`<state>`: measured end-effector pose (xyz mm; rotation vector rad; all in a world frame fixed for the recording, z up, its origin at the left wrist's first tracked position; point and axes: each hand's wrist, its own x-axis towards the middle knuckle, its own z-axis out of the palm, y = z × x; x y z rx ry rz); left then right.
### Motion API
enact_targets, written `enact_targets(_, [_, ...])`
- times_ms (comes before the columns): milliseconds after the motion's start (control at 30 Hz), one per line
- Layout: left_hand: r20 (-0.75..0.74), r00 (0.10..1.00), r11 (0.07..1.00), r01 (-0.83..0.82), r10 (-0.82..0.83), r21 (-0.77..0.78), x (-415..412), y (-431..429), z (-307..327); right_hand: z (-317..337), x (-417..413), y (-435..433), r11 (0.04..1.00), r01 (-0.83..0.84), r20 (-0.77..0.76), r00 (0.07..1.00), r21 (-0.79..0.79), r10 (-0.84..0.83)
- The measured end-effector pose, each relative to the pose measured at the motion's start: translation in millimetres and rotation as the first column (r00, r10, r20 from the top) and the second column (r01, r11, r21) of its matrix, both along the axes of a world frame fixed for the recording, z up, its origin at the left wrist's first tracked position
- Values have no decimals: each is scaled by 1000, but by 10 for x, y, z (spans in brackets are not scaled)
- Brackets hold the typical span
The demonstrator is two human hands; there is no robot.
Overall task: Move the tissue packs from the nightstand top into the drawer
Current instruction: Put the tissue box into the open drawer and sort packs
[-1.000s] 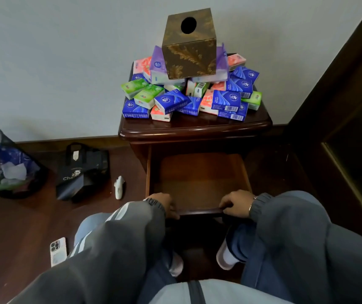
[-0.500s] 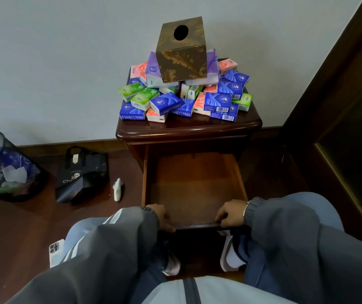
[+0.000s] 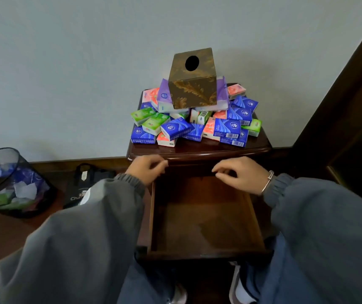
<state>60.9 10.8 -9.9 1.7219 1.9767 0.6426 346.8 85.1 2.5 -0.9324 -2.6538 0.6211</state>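
Nightstand (image 3: 199, 151) against pale wall (image 3: 66, 62), tissue packs (image 3: 175, 128) piled, drawer (image 3: 204, 218) open

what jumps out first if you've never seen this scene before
The eye lands on the bright heap of tissue packs, blue, green, pink and purple, covering the top of the dark wooden nightstand, with a brown and gold tissue box perched on the pile. Just below, the drawer stands pulled out and bare inside. The left hand and right hand hover empty above its back end.
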Motion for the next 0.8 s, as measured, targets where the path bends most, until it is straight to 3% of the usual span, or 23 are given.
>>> enact_targets(67, [-23, 995, 976, -87, 93, 198, -99, 205, 275, 246, -20, 175, 976, 67, -170, 985, 208, -31])
enact_targets(167, [21, 978, 908, -201, 208, 368, -161, 514, 663, 538, -34, 483, 851, 286, -365, 923, 442, -120])
enact_targets(267, [83, 955, 875, -295, 285, 383, -127, 830, 942, 695, -16, 834, 745, 497, -434, 847, 444, -306])
enact_targets(333, [262, 907, 875, -398, 330, 275, -88, 1081, 1061, 691, -33, 1050, 737, 591, -401, 793, 327, -458])
enact_targets(433, [602, 704, 906, -414, 377, -83, 14, 1409, 1212, 608, -112, 1275, 756, 644, -236, 758, 119, -608])
enact_targets(533, [671, 640, 927, -285, 374, -245, 165, 1653, 1299, 448, -164, 1407, 808, 588, -92, 807, 30, -584])
enact_targets(667, [652, 598, 884, -276, 466, -379, 268, 1873, 1359, 185, -186, 1450, 810, 575, 30, 817, -118, -576])
enact_targets(800, [631, 564, 833, -219, 533, -508, 159, 1978, 1329, 0, -201, 1442, 814, 574, 107, 818, -86, -566])
